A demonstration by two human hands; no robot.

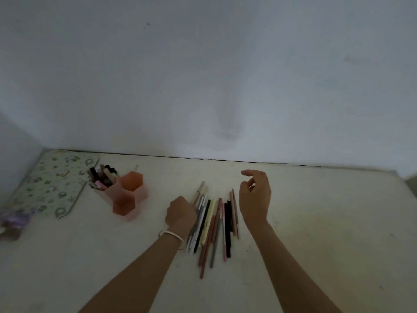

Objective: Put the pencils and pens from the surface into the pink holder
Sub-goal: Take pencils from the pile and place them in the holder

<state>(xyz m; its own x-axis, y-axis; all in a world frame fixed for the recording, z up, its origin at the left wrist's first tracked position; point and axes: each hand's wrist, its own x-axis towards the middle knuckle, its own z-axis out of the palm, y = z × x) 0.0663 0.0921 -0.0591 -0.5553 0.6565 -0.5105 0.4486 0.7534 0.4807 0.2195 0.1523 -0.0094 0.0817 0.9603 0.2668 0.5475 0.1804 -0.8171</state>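
Observation:
Several pencils and pens (216, 224) lie side by side in a loose pile on the pale surface, in the middle of the view. My left hand (180, 213) is at the pile's left edge with its fingers curled, and it seems to grip a beige pencil (199, 189) that sticks out at an angle toward the wall. My right hand (255, 197) hovers just right of the pile, fingers loosely curled and holding nothing. The pink holder (133, 199), made of three hexagonal cups, stands to the left. Its back-left cup holds several pens (102, 177).
A green patterned pouch (49, 184) lies flat at the far left against the wall. A blurred purple object (13, 220) sits at the left edge. The white wall runs along the back of the surface (327, 222), which ends at the far right.

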